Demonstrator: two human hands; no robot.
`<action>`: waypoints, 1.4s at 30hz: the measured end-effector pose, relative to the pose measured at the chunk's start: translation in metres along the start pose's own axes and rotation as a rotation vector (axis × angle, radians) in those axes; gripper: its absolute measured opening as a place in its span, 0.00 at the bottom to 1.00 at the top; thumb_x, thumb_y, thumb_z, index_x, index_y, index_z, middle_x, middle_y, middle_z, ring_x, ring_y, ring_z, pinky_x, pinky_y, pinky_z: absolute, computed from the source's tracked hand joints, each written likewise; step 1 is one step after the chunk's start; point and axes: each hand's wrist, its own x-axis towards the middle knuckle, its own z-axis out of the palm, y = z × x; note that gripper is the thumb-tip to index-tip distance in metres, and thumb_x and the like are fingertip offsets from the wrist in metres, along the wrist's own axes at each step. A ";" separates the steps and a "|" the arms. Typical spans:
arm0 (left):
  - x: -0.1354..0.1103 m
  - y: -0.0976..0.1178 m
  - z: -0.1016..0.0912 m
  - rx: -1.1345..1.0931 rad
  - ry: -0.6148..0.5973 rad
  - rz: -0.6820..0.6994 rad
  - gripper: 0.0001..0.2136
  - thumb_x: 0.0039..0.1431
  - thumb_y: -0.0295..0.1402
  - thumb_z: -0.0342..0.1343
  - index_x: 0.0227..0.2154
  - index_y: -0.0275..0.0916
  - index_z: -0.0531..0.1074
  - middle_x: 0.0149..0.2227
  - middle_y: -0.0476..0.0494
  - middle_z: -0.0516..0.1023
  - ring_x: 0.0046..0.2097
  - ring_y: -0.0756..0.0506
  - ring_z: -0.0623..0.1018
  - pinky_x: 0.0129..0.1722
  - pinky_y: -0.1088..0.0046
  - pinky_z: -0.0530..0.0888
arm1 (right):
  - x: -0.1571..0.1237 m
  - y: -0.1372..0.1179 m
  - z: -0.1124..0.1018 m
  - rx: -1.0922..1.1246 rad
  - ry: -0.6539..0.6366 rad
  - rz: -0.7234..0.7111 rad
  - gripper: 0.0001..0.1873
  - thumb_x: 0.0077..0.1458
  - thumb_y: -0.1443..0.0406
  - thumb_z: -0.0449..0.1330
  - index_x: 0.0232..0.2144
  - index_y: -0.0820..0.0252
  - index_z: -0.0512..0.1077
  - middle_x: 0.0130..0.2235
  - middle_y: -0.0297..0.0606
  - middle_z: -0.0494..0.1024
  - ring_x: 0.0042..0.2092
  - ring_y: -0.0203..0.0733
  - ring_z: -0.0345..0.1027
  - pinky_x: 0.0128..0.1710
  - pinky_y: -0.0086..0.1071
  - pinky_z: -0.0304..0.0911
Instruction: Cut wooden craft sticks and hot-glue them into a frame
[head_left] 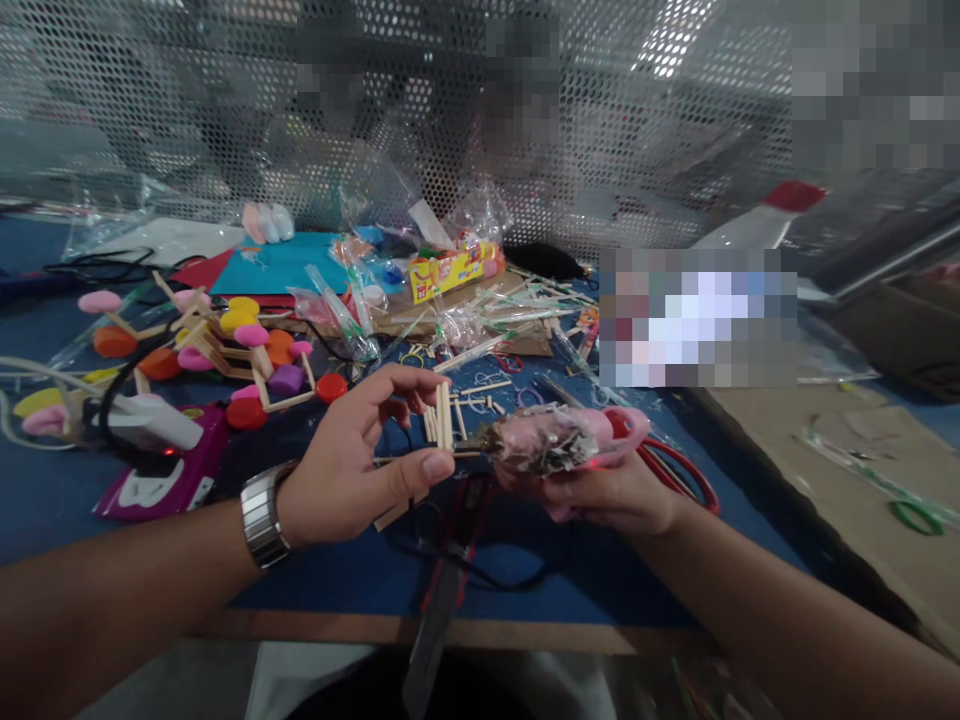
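My left hand point(345, 465), with a metal watch point(264, 515) on its wrist, pinches short wooden sticks point(444, 418) upright between thumb and fingers. My right hand point(619, 495) is wrapped round a pink hot glue gun point(551, 440) crusted with dried glue. The gun's nozzle points left and lies close to the sticks; I cannot tell whether it touches them. A red-handled utility knife point(454, 560) lies below, its blade reaching over the table's front edge. Red loop handles point(682, 472) show behind my right hand.
At the left, stick frames with coloured clay discs point(285, 378) stand near a purple power strip point(169, 465) with cables. A yellow clay box point(454, 272), plastic bags and loose sticks lie behind. Cardboard point(832, 480) is at the right, a perforated metal screen point(420, 110) at the back.
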 end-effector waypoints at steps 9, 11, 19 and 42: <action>0.000 0.000 -0.001 -0.014 -0.004 -0.014 0.26 0.54 0.47 0.67 0.52 0.41 0.70 0.47 0.40 0.72 0.46 0.41 0.73 0.46 0.64 0.71 | 0.001 -0.008 0.004 0.016 -0.010 0.016 0.26 0.38 0.65 0.67 0.44 0.60 0.81 0.26 0.35 0.74 0.22 0.30 0.56 0.16 0.21 0.52; -0.001 0.000 -0.001 -0.016 -0.008 -0.014 0.26 0.54 0.47 0.67 0.52 0.41 0.70 0.47 0.40 0.72 0.46 0.41 0.73 0.46 0.63 0.71 | 0.001 -0.008 0.004 0.020 -0.014 0.006 0.26 0.37 0.66 0.65 0.44 0.59 0.82 0.26 0.35 0.74 0.22 0.30 0.55 0.16 0.21 0.51; 0.000 0.001 -0.001 -0.016 -0.011 -0.012 0.26 0.54 0.47 0.67 0.51 0.41 0.70 0.47 0.40 0.71 0.46 0.41 0.73 0.46 0.63 0.71 | -0.001 -0.006 0.001 -0.024 0.008 0.049 0.28 0.38 0.65 0.65 0.46 0.59 0.81 0.25 0.34 0.73 0.22 0.31 0.55 0.17 0.22 0.52; -0.001 0.001 -0.001 -0.033 -0.018 -0.024 0.26 0.54 0.46 0.67 0.52 0.41 0.70 0.47 0.40 0.71 0.46 0.41 0.73 0.45 0.63 0.72 | 0.000 -0.009 0.002 -0.025 -0.016 0.032 0.29 0.37 0.68 0.63 0.46 0.58 0.82 0.27 0.36 0.75 0.24 0.33 0.58 0.18 0.22 0.52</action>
